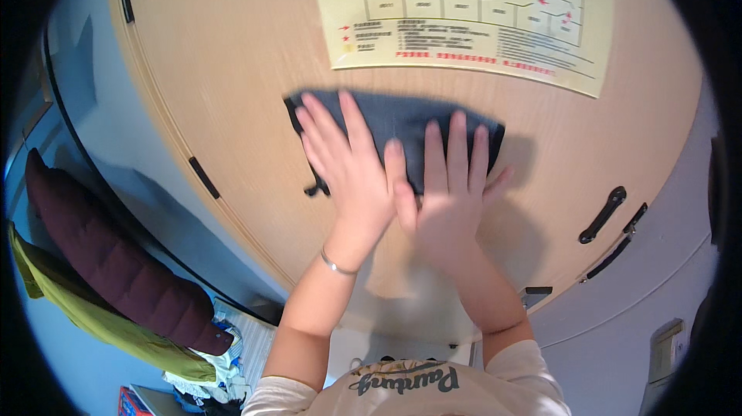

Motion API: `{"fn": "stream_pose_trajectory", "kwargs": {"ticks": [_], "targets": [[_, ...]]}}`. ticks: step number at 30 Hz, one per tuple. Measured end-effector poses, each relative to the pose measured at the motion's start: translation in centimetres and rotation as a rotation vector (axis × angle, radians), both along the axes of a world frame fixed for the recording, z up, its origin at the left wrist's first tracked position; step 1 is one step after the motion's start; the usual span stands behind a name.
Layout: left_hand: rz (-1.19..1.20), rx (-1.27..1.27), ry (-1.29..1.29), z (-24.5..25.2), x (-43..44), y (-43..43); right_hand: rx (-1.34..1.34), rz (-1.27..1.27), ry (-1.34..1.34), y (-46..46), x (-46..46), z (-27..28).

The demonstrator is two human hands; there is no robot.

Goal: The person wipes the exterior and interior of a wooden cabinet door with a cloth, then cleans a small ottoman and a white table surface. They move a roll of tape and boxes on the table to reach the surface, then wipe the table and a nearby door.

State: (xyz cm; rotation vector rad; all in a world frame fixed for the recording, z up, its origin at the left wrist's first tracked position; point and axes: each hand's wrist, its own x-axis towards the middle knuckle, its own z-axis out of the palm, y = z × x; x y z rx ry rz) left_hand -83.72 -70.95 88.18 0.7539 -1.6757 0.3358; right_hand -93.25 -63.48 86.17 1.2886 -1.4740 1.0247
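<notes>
A dark grey fabric piece (396, 107), perhaps a flat pouch, lies against the pale wooden door (243, 85). It has black edging on both sides, and a small black cord or tab (316, 190) sticks out at its lower left corner. My left hand (353, 161) rests flat over its left half, fingers spread. Over the right half is my right hand (449, 190), palm towards the door, with the little finger reaching past the fabric's edge. My thumbs are close together near the middle. A thin bracelet (337, 263) circles my left wrist.
A floor-plan poster (464, 39) with printed writing is fixed above the fabric. A black door handle (603, 216) and latch (614, 253) are at right, hinges (204, 177) at left. A dark padded jacket (116, 265) and a yellow-green garment (104, 329) hang at left.
</notes>
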Motion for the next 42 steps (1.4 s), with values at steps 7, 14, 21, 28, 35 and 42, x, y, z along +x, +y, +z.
{"fn": "stream_pose_trajectory", "kwargs": {"ticks": [7, 14, 21, 28, 35, 42], "targets": [[-0.109, -0.186, -0.21, -3.7, -3.6, 4.0, 0.165, -0.112, -0.185, 6.4, -5.9, -2.4], [-0.214, -0.246, -0.198, 1.0, -8.4, 5.5, -0.107, -0.084, -0.124, 8.5, -9.8, 3.3], [0.063, -0.038, 0.177, -0.2, -5.0, 3.1, 0.039, 0.344, 0.213, 4.7, -6.4, 4.9], [0.021, -0.118, -0.2, 1.2, -10.9, 7.1, 0.001, 0.151, 0.054, 9.6, -12.8, 4.6], [-0.012, -0.315, -0.319, 5.8, -17.9, 12.5, -0.17, 0.019, 0.036, 13.6, -20.1, 7.4], [0.008, -0.485, -0.17, 13.2, -19.4, 12.1, -0.324, -0.06, 0.156, 12.4, -21.9, 14.2]]}}
